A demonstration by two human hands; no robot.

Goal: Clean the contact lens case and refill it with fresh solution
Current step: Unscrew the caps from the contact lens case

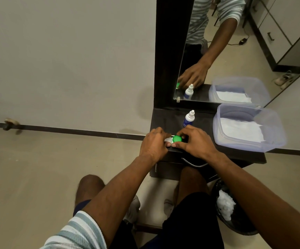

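The contact lens case (170,140) lies near the front left corner of the dark dressing table (170,117), with a white part on its left and a green cap (177,138) on its right. My left hand (154,142) holds the white end, fingers curled over it. My right hand (194,141) pinches the green cap between thumb and fingers. A small white solution bottle (188,119) with a blue label stands upright just behind my hands, its cap on.
A clear plastic tub (247,128) holding white tissue sits on the table's right side. A mirror (235,42) rises behind the table. A dark bin (235,211) with crumpled white tissue stands on the floor at right. My knees are under the table.
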